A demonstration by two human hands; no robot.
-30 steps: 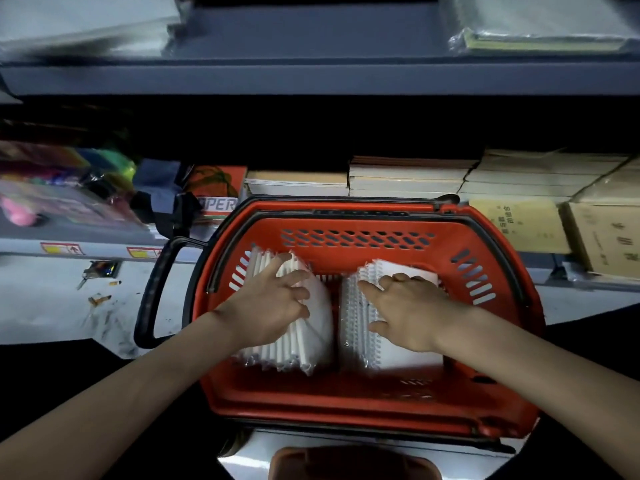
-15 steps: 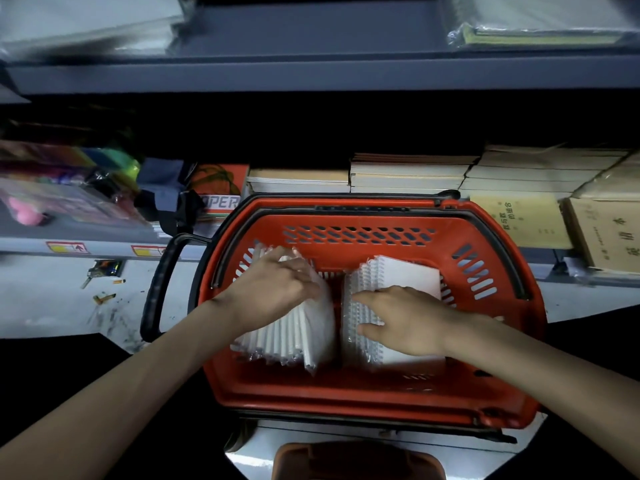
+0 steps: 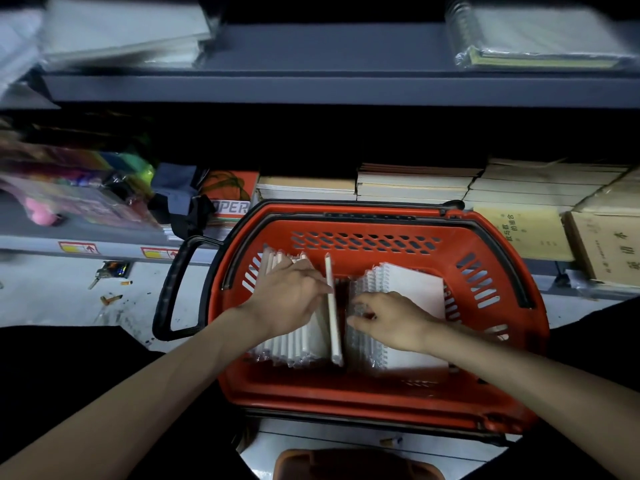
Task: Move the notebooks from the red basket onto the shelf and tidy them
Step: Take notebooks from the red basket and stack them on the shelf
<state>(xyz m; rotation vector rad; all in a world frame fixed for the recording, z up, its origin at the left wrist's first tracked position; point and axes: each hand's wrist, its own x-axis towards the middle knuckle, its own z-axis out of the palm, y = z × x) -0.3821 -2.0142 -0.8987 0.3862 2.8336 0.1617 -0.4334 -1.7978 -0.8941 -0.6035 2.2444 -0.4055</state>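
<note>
From the head view I see the red basket [image 3: 381, 403] in the centre of the frame, tight against the lower shelf [image 3: 41, 242], probably so each load travels only a short way. All the notebooks sit inside it on edge, in a left batch [image 3: 294, 344] and a right batch [image 3: 415, 296].

My left hand [image 3: 287, 299] lies over the left batch, fingertips against one notebook [image 3: 334, 334] that stands apart; I cannot tell whether it grips. My right hand [image 3: 391, 320] has its fingers curled onto the right batch's wrapped spiral edge, I judge to split off a liftable bundle.

At centre left a red box [image 3: 230, 199] reads "OPER", cut off. The brown packs [image 3: 523, 233] at right carry Chinese characters I cannot read reliably.
</note>
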